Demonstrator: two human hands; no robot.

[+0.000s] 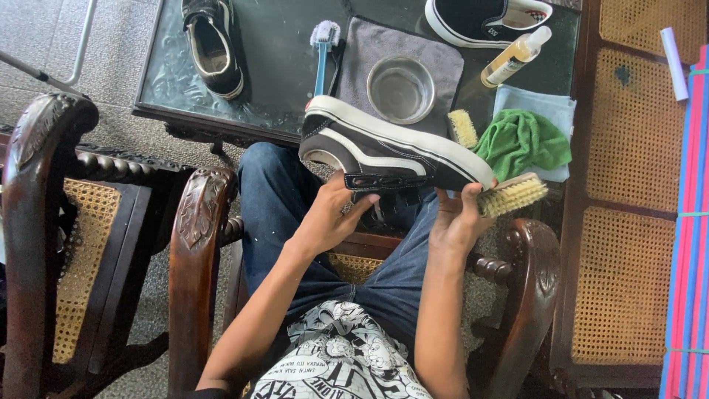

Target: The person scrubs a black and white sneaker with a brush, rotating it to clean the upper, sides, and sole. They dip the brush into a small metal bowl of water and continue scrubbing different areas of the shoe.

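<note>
Nearest me, my left hand [329, 218] has its fingers clamped on the heel side of a black canvas sneaker with a white rubber sole [391, 148], held on its side above my lap, just short of the dark glass tabletop [281, 66]. My right hand [458, 222] props the toe, its fingers closed around a wooden brush with pale bristles [513, 194]. I judge the shoe light, its canvas soft and yielding, its sole stiff and grippy, so the sole edge and heel make the firmest hold. A steel bowl [401, 89] and green cloth [523, 139] lie beyond.
</note>
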